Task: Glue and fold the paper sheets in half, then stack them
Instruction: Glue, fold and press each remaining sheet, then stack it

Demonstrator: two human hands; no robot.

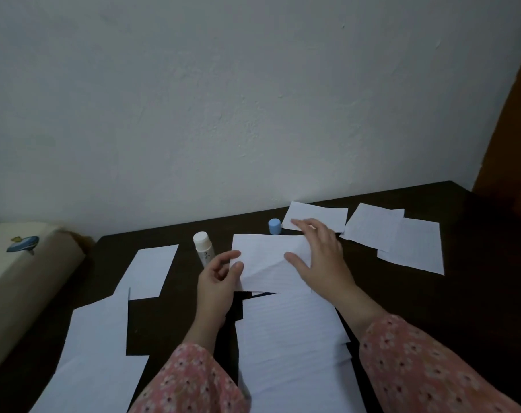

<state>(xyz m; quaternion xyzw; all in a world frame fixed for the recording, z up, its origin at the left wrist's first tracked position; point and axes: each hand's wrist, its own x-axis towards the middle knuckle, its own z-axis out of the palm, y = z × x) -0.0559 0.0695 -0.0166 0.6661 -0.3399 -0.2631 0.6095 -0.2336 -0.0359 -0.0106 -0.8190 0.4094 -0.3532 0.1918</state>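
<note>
A folded lined sheet (268,260) is held at the middle of the dark table (477,293). Its left edge is pinched by the left hand (219,281); it is pressed flat by the spread right hand (319,257). Just beside it stand a glue stick (202,247) and its blue cap (274,226) (apart). Loose sheets (283,329) lie nearer, folded sheets (396,236) to the right.

Right hand (319,257) presses flat on a folded sheet (265,263) whose edge the left hand (219,281) pinches.

Glue stick (202,248) left of centre sheet (268,260) – cap (274,226) behind it
</note>
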